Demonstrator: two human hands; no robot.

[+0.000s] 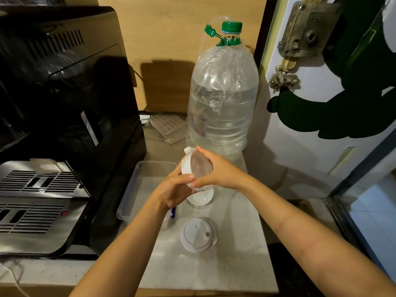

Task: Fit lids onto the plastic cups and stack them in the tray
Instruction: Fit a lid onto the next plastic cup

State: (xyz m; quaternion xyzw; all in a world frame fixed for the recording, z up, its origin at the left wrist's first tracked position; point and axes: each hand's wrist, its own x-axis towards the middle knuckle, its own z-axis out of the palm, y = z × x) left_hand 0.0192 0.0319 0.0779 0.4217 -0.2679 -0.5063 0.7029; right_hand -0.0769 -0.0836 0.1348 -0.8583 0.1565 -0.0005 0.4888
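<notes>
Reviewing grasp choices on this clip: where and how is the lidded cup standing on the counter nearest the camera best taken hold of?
Grip the lidded cup around the lid's outer rim, coming straight down from above. It stands upright with the round lid facing up, and the camera's top-down view hides its sides. Keep fingers off the small tab at its right.

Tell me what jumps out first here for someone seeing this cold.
Centre frame, both hands, left hand and right hand, hold a clear plastic cup tilted, with a white lid at its mouth. Behind them stands a big water bottle with a green cap. A second lidded cup stands nearer on the counter, and the clear tray lies left of the hands.
</notes>
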